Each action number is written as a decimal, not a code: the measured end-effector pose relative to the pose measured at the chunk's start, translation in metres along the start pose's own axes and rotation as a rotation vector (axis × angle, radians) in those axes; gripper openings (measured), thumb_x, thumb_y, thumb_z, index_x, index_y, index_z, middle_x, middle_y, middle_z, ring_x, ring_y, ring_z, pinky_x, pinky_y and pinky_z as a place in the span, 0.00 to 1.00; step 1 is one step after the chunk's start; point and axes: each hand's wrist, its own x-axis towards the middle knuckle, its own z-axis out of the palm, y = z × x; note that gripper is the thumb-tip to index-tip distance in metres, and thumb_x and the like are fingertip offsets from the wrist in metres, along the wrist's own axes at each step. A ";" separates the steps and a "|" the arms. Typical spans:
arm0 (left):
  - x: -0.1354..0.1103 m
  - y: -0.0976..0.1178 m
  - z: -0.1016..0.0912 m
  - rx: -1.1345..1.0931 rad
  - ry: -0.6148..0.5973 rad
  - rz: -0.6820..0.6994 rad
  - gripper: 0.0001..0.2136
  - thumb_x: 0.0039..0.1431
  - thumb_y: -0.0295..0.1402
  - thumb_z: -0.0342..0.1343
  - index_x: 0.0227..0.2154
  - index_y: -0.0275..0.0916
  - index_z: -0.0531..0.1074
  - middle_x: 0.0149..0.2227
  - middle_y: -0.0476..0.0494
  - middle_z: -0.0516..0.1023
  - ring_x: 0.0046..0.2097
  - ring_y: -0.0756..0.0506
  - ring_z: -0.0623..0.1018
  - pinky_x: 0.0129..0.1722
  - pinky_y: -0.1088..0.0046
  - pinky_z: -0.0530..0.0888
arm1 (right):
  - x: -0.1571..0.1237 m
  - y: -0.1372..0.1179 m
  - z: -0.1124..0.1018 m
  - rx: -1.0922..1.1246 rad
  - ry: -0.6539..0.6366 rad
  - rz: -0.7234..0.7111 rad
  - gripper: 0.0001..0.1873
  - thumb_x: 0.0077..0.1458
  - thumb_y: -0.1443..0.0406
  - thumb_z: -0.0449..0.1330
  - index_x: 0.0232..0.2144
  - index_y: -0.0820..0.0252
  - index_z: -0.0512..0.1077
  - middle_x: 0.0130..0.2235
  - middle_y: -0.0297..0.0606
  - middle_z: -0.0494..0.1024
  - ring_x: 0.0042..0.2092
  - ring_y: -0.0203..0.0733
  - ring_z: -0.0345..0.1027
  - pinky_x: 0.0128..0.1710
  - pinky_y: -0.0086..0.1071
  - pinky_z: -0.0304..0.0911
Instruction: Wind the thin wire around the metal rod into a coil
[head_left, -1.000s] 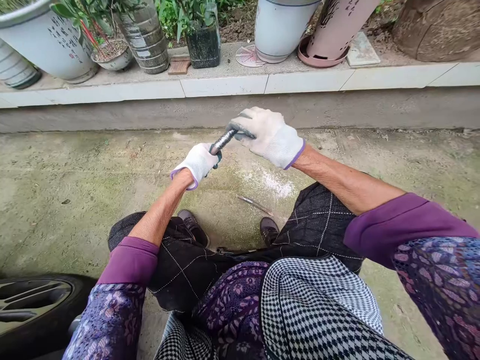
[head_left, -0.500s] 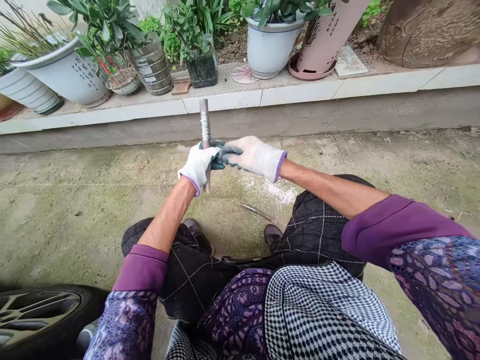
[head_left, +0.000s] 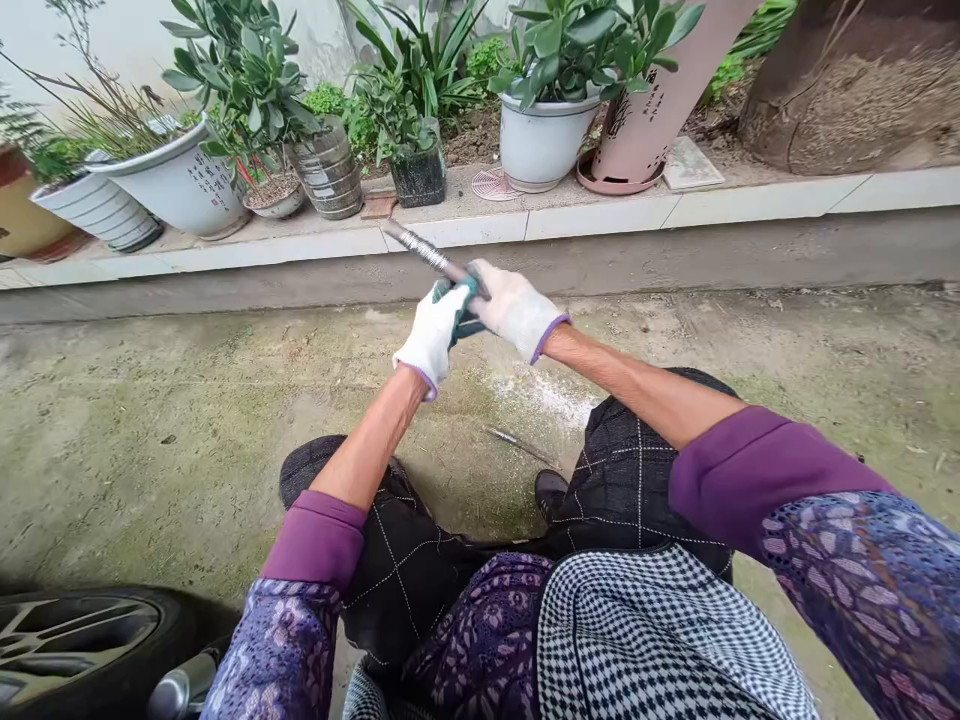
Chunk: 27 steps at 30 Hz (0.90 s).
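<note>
- On my feed both hands were held together out in front of the knees, above the concrete floor [head_left: 150,420].
- The left hand [head_left: 433,328], in a white knit glove, was closed around the lower part of a metal rod [head_left: 424,250].
- The rod's free end slanted up and to the left, toward the ledge [head_left: 600,215] that carried the plant pots [head_left: 544,145].
- The right hand [head_left: 516,308], gloved as well, was closed over the same rod just beside the left, and the two gloves touched. I could not tell how much of the rod lay hidden under them.
- The rod looked grey, with a finely ridged band along its length. I could not tell whether that was thread or wound wire.
- I judged it stiff, weighty for its thickness and not fragile.
- The smooth end seemed likely to slip, while the ridged stretch would give the coated palms some bite. I would have gripped there, with the hands close together so the long end could not swing.
- On the floor, well below the hands, lay a patch of white powder [head_left: 551,395] and a thin stick [head_left: 517,445] near a shoe [head_left: 551,490].
- A wheel [head_left: 75,640] sat at the lower left.
</note>
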 end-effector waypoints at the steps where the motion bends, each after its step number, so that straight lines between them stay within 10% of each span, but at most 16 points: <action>1: -0.007 0.005 -0.004 0.084 -0.031 -0.004 0.11 0.51 0.31 0.63 0.38 0.37 0.75 0.27 0.48 0.77 0.27 0.51 0.76 0.30 0.75 0.74 | -0.002 0.005 -0.007 0.047 -0.005 0.027 0.15 0.60 0.62 0.53 0.49 0.59 0.66 0.37 0.42 0.78 0.34 0.44 0.70 0.34 0.37 0.67; 6: -0.023 0.027 -0.032 0.196 0.101 0.138 0.14 0.53 0.36 0.64 0.42 0.39 0.74 0.31 0.46 0.79 0.31 0.51 0.78 0.31 0.78 0.74 | -0.023 0.017 -0.033 0.244 -0.174 0.097 0.10 0.60 0.61 0.54 0.43 0.59 0.67 0.27 0.32 0.70 0.22 0.32 0.58 0.21 0.29 0.59; 11: -0.013 0.029 -0.025 0.046 -0.056 -0.054 0.16 0.60 0.43 0.58 0.46 0.38 0.73 0.37 0.41 0.80 0.39 0.47 0.81 0.36 0.72 0.78 | -0.036 0.013 -0.035 0.075 -0.301 -0.047 0.12 0.59 0.60 0.56 0.43 0.59 0.71 0.30 0.35 0.74 0.26 0.35 0.63 0.26 0.31 0.59; 18: -0.006 0.022 -0.004 0.062 -0.010 -0.164 0.20 0.61 0.49 0.56 0.44 0.36 0.73 0.29 0.43 0.78 0.30 0.49 0.79 0.29 0.74 0.75 | -0.025 0.014 -0.032 -0.449 -0.055 -0.172 0.22 0.59 0.64 0.54 0.56 0.59 0.67 0.50 0.48 0.74 0.44 0.49 0.68 0.37 0.37 0.58; 27: -0.025 0.018 -0.019 0.209 -0.085 -0.075 0.14 0.58 0.41 0.57 0.42 0.37 0.73 0.18 0.57 0.63 0.15 0.57 0.56 0.14 0.80 0.53 | -0.025 0.017 -0.038 -0.488 -0.017 -0.164 0.22 0.63 0.58 0.50 0.56 0.60 0.66 0.47 0.50 0.75 0.40 0.48 0.68 0.35 0.36 0.55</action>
